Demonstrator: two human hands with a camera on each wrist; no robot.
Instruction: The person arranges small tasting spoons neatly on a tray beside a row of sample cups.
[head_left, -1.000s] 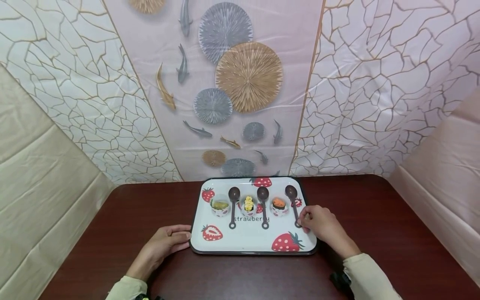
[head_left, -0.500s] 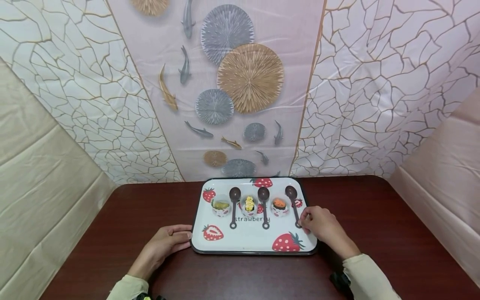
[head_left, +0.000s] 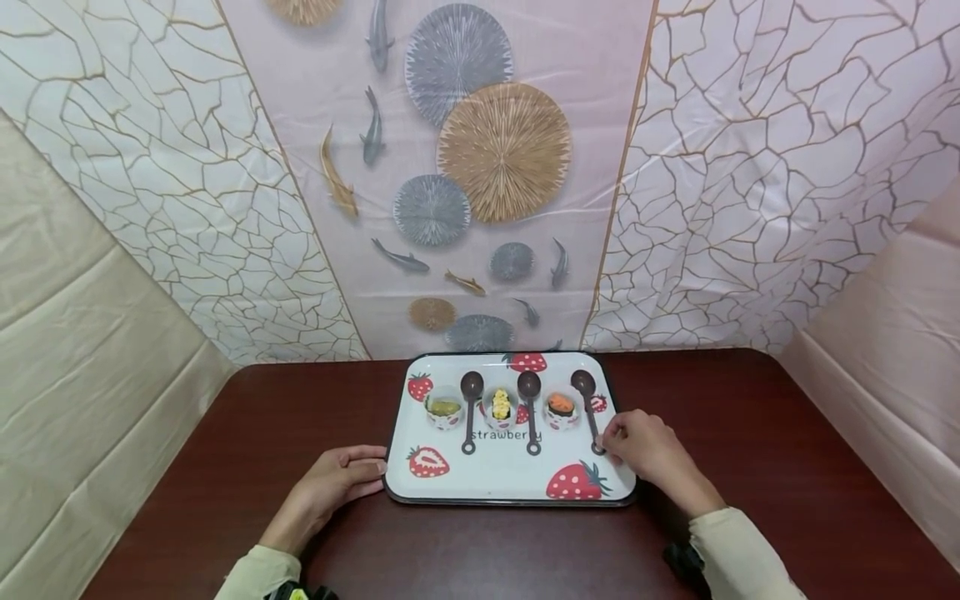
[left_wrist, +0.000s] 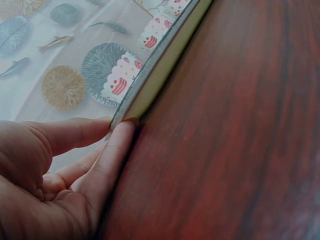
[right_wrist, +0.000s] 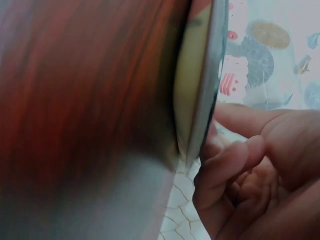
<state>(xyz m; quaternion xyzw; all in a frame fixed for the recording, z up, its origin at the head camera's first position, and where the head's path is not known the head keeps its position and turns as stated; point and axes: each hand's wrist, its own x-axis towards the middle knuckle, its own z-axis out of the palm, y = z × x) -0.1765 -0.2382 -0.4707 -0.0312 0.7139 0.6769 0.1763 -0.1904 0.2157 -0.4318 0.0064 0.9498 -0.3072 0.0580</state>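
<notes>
A white strawberry-print tray (head_left: 487, 479) with a dark rim lies on the table. My left hand (head_left: 330, 492) pinches its left rim; in the left wrist view, the left hand's fingertips (left_wrist: 125, 130) meet at that edge. On the tray, three brown spoons stand upright in view, the left (head_left: 470, 417), middle (head_left: 531, 417) and right (head_left: 588, 408). Between and beside them sit small paper cups with green (head_left: 443, 408), yellow (head_left: 501, 406) and orange (head_left: 560, 406) toppings. My right hand (head_left: 648, 450) holds the right spoon's ring end by thumb and fingertips; the spoon is hidden in the right wrist view.
The dark red-brown table (head_left: 465, 550) runs around the tray. A patterned cloth (head_left: 502, 275) hangs close behind its far edge, and beige padded panels (head_left: 97, 333) slope up at both sides.
Both hands, the tray, the spoons and the cups keep their places relative to each other. Only the head view shifts slightly.
</notes>
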